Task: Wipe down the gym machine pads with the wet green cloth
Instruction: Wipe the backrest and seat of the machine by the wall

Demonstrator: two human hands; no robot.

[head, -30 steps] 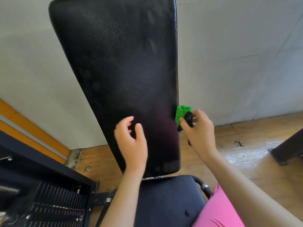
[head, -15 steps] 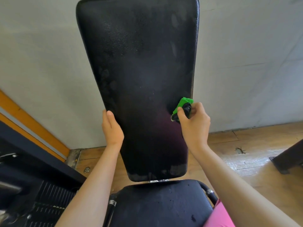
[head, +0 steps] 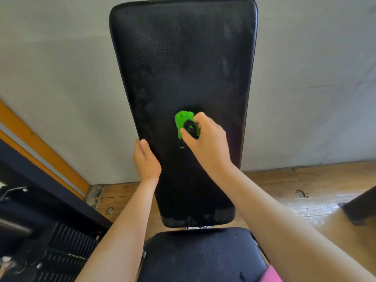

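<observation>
Green cloth (head: 184,122) is bunched in my right hand (head: 207,143), pressed mid backrest pad (head: 183,58); left hand (head: 146,159) grips the pad's left edge. Such a small wad could miss the smudgy top, or slip out if I scrub hard.

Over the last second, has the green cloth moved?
Yes. The green cloth, in the right hand, went from the right edge of the back pad leftward to its middle.
</observation>
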